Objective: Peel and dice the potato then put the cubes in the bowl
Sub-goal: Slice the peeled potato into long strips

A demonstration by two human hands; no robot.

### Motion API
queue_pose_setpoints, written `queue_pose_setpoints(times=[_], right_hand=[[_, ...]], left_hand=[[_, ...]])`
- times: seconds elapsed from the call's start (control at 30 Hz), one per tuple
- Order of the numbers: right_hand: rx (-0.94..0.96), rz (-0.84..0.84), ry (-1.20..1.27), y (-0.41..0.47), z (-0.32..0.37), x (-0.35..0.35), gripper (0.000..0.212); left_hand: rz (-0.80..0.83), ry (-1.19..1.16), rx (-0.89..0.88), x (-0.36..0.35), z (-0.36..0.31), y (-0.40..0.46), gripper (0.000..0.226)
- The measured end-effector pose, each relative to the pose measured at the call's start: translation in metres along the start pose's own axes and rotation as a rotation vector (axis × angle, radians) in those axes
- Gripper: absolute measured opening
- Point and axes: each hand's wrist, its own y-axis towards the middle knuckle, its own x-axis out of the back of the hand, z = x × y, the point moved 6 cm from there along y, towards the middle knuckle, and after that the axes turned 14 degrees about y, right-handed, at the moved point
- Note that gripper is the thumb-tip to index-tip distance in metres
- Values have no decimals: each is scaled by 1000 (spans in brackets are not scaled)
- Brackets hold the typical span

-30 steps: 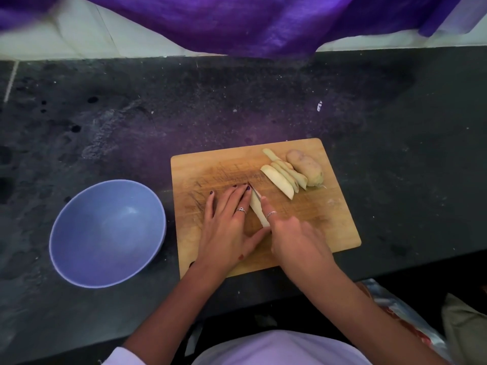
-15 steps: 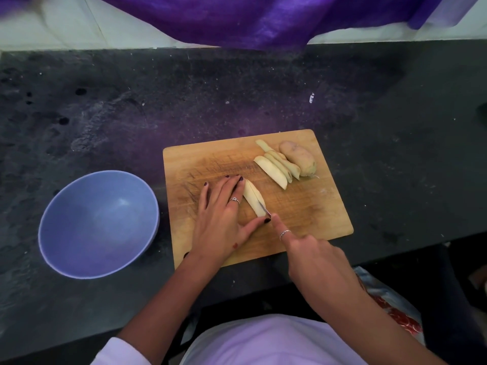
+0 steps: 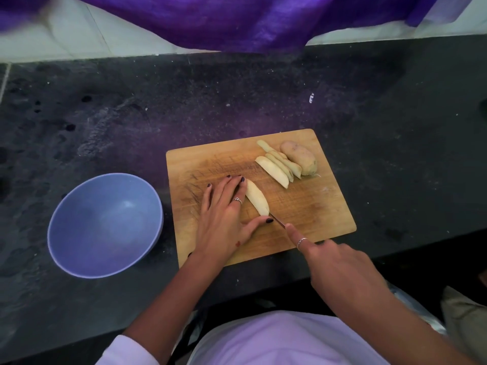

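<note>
Dark speckled stone makes up the table (image 3: 263, 96), with a purple cloth (image 3: 237, 19) hanging over its far edge and a wooden cutting board (image 3: 316, 212) lying near the front edge. On the board's far right corner sits a potato piece with its skin on (image 3: 299, 157), and just beside it lean several pale slices (image 3: 275, 167). Nearer the person lies one peeled slab (image 3: 257, 197). The left hand (image 3: 224, 217) rests flat beside that slab, its fingers straight and the thumb stretched toward the slab's near end. The right hand (image 3: 340, 267) has its fingers curled round a knife (image 3: 278, 222), index finger laid along the blade's back, tip at the slab's near end.

Judging by this, the work is at the slicing stage: the slab is being cut lengthwise into sticks, and no cubes exist yet. The blue bowl (image 3: 105, 225) stands empty on the table left of the board, apart from it. The next stroke calls for keeping the blade clear of the left thumb, which lies very close to the knife tip. Bare board lies right of the slab for laying cut sticks; the board's near edge lies close to the table's front edge, so pieces pushed that way could drop off
</note>
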Motion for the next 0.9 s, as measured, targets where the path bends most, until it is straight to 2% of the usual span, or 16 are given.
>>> queue_pose_setpoints(times=[0.17, 0.53, 0.9], right_hand=[[-3, -68, -14, -7, -3, -17, 79], [-29, -281, 225, 9, -34, -26, 72], [77, -275, 402, 16, -26, -24, 52]], left_hand=[[-22, -10, -9, 0, -1, 0, 91], [-49, -70, 4, 4, -4, -3, 88], [-51, -84, 20, 2, -3, -3, 92]])
